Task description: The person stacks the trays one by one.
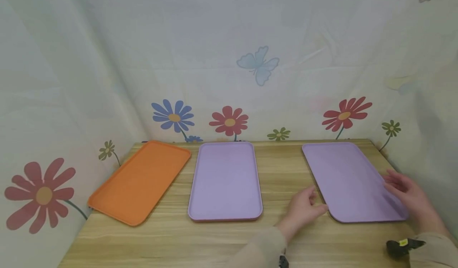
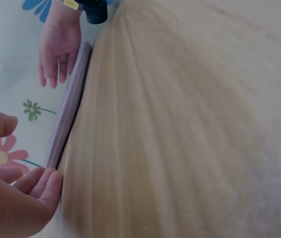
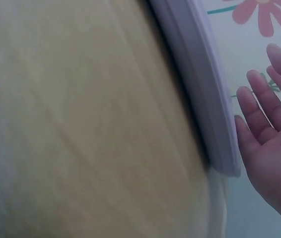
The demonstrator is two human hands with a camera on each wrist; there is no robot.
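On the right of the wooden table lies a purple tray (image 1: 352,180), with one hand at each long side. My left hand (image 1: 303,206) is at its near left edge, fingers loosely bent and holding nothing. At the right edge is my right hand (image 1: 408,192), its fingers relaxed and right at the rim. From the left wrist view, the purple tray (image 2: 71,106) shows edge-on, low over the tabletop, between both hands. In the right wrist view the spread fingers (image 3: 254,106) of the right hand are beside the tray's side (image 3: 200,74).
A second purple tray (image 1: 225,180) lies mid-table, a reddish edge showing beneath its front. An orange tray (image 1: 141,182) is set at an angle on the left. Behind the wooden table (image 1: 279,172) hangs a flower-printed cloth (image 1: 200,61), which also covers both sides.
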